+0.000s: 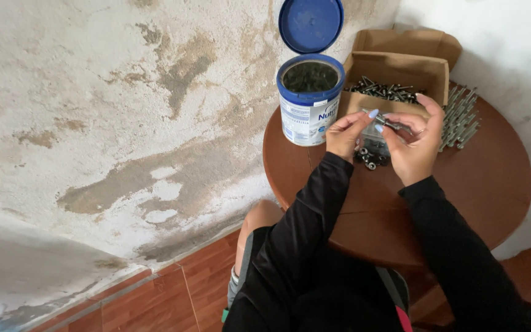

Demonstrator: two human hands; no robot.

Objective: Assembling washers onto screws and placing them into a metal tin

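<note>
Precariously, both hands, left hand [346,135] and right hand [416,144], pinch one screw [390,123]; a slip could drop it among washers [369,158] below.

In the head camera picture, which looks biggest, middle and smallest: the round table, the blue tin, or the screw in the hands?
1. Table, by far the biggest.
2. Tin, with its lid flipped open.
3. Screw, a thin thing pinched between the left hand and right hand, the smallest.

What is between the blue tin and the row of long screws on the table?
In the head view, the open cardboard box of screws and both hands sit between the blue tin and the long screws.
</note>
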